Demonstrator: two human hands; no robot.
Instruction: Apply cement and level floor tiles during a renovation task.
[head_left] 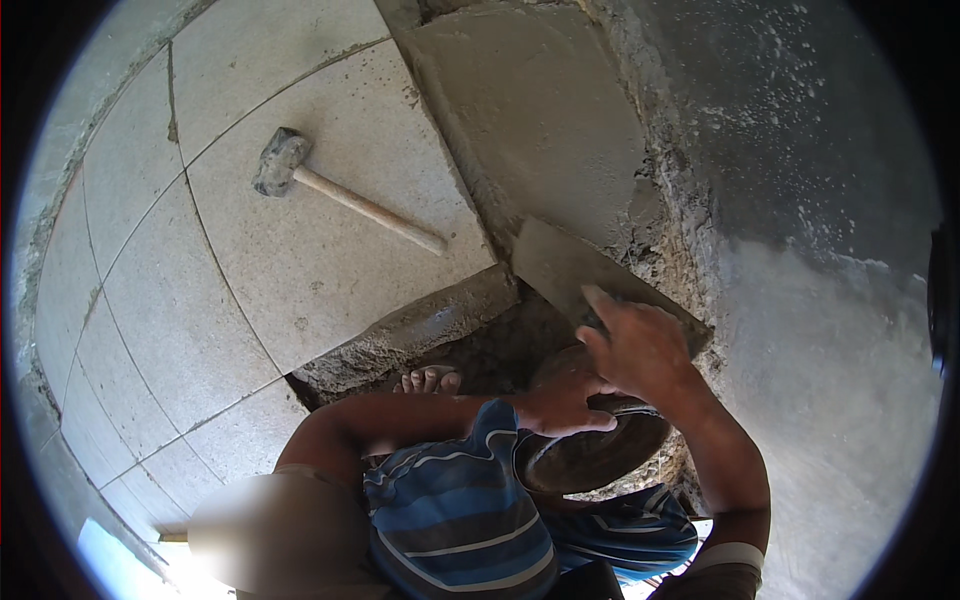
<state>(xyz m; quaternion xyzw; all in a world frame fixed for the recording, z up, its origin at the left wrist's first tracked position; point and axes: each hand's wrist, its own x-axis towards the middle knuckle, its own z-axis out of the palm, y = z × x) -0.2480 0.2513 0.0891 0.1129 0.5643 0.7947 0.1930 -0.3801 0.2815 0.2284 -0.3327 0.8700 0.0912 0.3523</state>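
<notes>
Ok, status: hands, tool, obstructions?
Right hand gripping trowel; left hand at bucket. Trowel at mortar's near edge. Hammer on tiles, clear of trowel.

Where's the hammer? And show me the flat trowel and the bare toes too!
Hammer [345,197], head view: on its wooden handle.
Trowel [562,264], head view: on its flat blade.
Toes [428,380], head view: on the middle ones.

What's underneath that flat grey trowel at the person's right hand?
Grey mortar shows beyond the far edge of the trowel, and a dark hollow on its near side. Whatever lies directly beneath is covered; the right hand also hides part of the trowel's top.
</notes>
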